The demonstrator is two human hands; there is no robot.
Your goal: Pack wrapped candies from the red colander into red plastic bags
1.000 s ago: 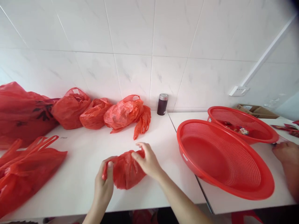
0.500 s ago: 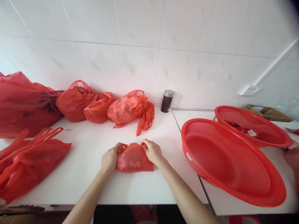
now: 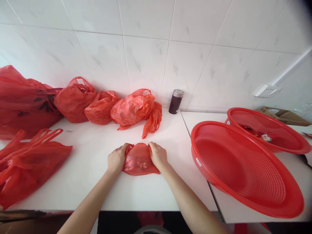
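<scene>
Between my hands, a small red plastic bag (image 3: 138, 159) rests on the white table, with light-coloured bits showing dimly through its film. My left hand (image 3: 117, 158) grips the bag's upper left side, its fingers curled round the gathered plastic. On the opposite side, my right hand (image 3: 158, 155) is closed on the upper right edge, fingertips partly hidden behind the film. What exactly lies inside the bag cannot be made out.
Stuffed red plastic bags (image 3: 133, 109) line the tiled wall, with a dark thermos (image 3: 175, 101) beside them. Another red bag (image 3: 31, 165) lies at left. To the right stand a red plastic basket (image 3: 219, 159) and a second basket (image 3: 290, 136) holding small items, plus a cardboard box (image 3: 287, 116).
Both hands have pressed in on the bag, whose top is rounder and tighter now. The view has shifted slightly. A hand at the far right edge is gone from sight.
</scene>
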